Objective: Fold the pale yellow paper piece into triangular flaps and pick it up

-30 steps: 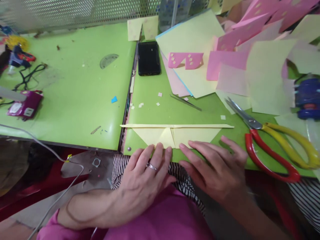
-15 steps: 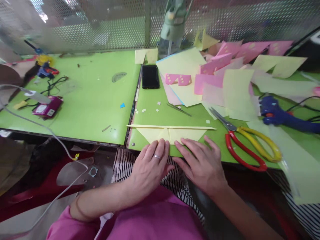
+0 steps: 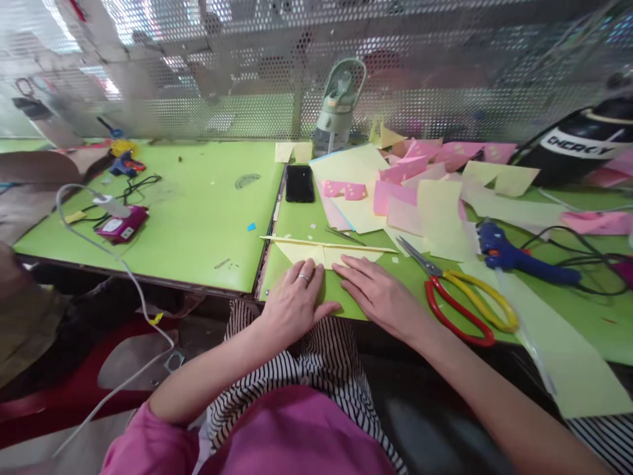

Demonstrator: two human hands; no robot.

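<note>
– what step are we on?
– we seem to be flattening folds in the yellow paper point(image 3: 299, 252), near our edge of the counter point(image 3: 297, 216).
– our grip?
– none: left hand point(image 3: 291, 300) and right hand point(image 3: 380, 293) rest extended fingers on it. next likely calls for even pressure.

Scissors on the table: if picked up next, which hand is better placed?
Probably the right hand: the scissors lie on its side, close by. Both hands are at the folded paper, but the left hand is farther off.
</note>
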